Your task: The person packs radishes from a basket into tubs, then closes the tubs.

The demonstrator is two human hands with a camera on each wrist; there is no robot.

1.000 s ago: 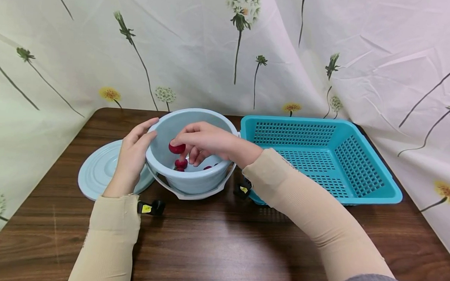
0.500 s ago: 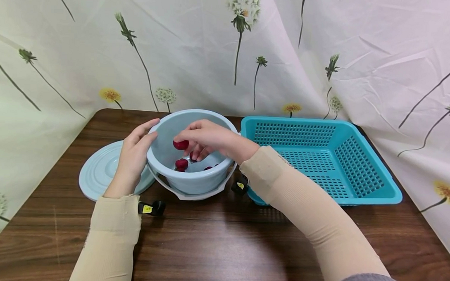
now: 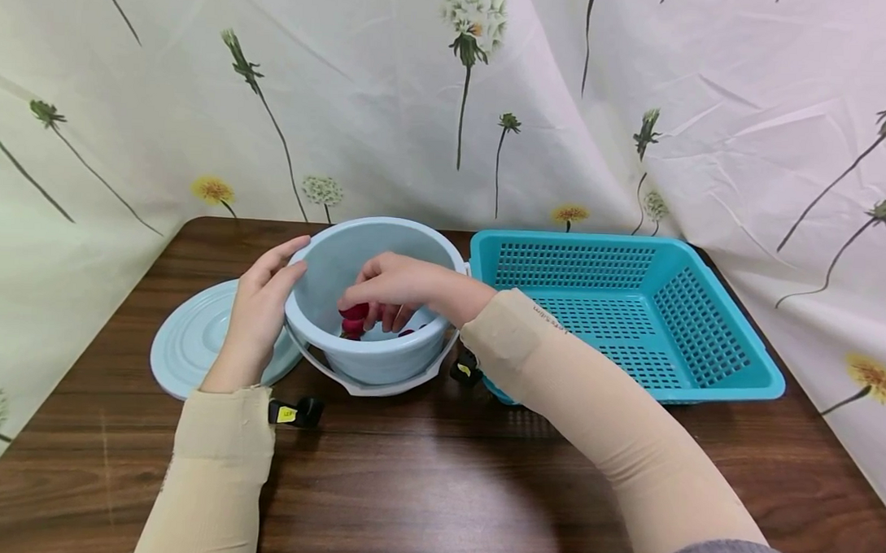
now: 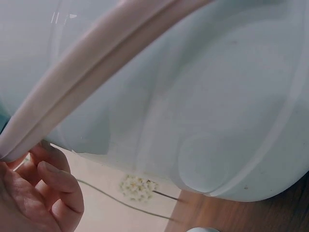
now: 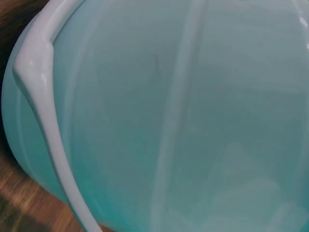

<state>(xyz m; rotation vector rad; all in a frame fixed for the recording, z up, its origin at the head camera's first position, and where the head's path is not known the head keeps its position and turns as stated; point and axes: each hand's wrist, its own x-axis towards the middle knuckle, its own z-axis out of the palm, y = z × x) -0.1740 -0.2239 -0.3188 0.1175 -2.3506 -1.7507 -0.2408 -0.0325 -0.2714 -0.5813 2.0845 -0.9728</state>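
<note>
A pale blue bucket (image 3: 381, 362) with a white handle stands on the table. My left hand (image 3: 260, 311) holds its left rim, thumb and forefinger at the edge. The left wrist view shows curled fingers (image 4: 60, 188) beside the outer wall. Reaching down inside from the right, my right hand (image 3: 399, 287) pinches a round red radish (image 3: 354, 312) between thumb and fingers. Just below it is another red radish (image 3: 352, 328), partly hidden, and a bit of red shows farther right. The right wrist view holds only the bucket's outside (image 5: 183, 116) and handle (image 5: 48, 121).
A round pale blue lid (image 3: 192, 341) lies left of the bucket, partly behind my left forearm. On the right stands a turquoise slotted basket (image 3: 769, 385), close beside the bucket. A flowered white cloth (image 3: 390, 104) hangs behind the brown wooden table (image 3: 406, 487).
My right hand rose slightly inside the bucket with the radish, then moved lower with it, close over the other radish. My left hand stays at the rim.
</note>
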